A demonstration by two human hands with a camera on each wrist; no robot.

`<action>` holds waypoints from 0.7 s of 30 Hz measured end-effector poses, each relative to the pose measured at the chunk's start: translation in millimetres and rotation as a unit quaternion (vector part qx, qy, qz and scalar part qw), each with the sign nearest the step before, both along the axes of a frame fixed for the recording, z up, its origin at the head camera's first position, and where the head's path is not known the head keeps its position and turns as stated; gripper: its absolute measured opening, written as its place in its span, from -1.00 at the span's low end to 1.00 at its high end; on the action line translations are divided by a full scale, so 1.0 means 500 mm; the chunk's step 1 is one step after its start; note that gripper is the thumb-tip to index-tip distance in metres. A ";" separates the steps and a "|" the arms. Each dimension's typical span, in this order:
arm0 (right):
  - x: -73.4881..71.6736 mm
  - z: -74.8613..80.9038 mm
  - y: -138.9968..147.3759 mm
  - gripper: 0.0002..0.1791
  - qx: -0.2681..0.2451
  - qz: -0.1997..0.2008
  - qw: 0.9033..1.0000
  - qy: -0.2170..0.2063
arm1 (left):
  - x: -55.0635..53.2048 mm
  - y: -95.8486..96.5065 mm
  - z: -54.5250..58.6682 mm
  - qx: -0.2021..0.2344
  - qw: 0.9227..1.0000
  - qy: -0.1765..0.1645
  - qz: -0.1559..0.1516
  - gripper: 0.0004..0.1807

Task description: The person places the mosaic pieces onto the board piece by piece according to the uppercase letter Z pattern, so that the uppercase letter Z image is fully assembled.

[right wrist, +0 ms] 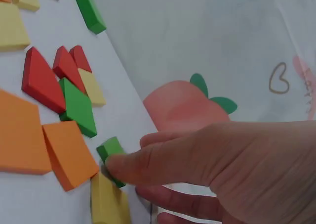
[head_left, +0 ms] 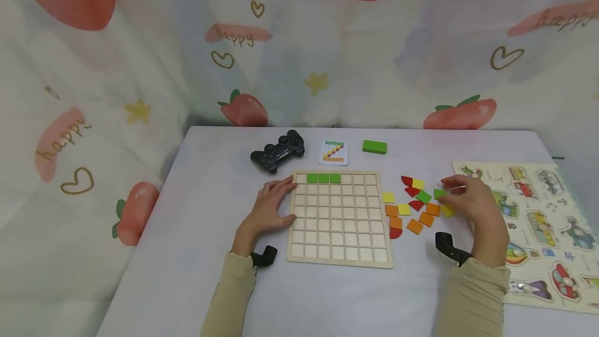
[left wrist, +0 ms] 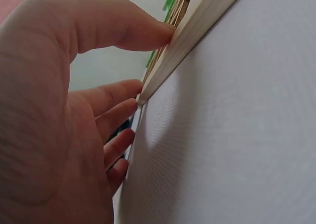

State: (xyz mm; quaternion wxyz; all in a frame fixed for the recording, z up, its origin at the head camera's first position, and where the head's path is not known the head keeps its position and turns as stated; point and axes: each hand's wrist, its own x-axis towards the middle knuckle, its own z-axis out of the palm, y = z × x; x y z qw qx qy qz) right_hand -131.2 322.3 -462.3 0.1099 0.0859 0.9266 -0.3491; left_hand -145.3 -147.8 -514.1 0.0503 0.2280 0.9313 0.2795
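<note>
Beside the left edge of the wooden grid board (head_left: 339,217), my left hand (head_left: 269,212) spreads thumb and fingers. In the left wrist view, its thumb (left wrist: 143,28) touches the board's rim. Three green tiles (head_left: 323,178) sit in the board's top row. To the right, my right hand (head_left: 472,202) reaches over the loose tiles. Its thumb (right wrist: 148,167) touches a green tile (right wrist: 112,146), with the other fingers loosely bent beyond it. A yellow tile (right wrist: 108,199) lies right under the thumb, and orange tiles (right wrist: 71,152) and another green tile (right wrist: 79,105) are close by.
Red quarter-round tiles (head_left: 415,205) lie among the loose ones. Behind the board are a black game controller (head_left: 279,152), a pattern card (head_left: 334,153) and a green block (head_left: 374,147). A picture puzzle board (head_left: 538,238) covers the table's right side. A printed curtain hangs behind.
</note>
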 end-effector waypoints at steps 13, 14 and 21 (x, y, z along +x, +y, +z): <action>-0.014 -0.010 -0.009 -0.57 0.011 -0.040 0.999 0.027 | 0.007 0.013 0.018 -0.036 0.999 -0.004 0.006 -0.11; -0.015 -0.009 -0.011 -0.59 0.008 -0.042 0.999 0.033 | 0.007 0.014 0.018 -0.038 0.999 -0.003 0.007 -0.11; -0.034 -0.001 -0.072 -0.63 -0.029 -0.060 0.993 0.098 | 0.008 0.019 0.025 -0.065 0.998 -0.009 0.015 -0.10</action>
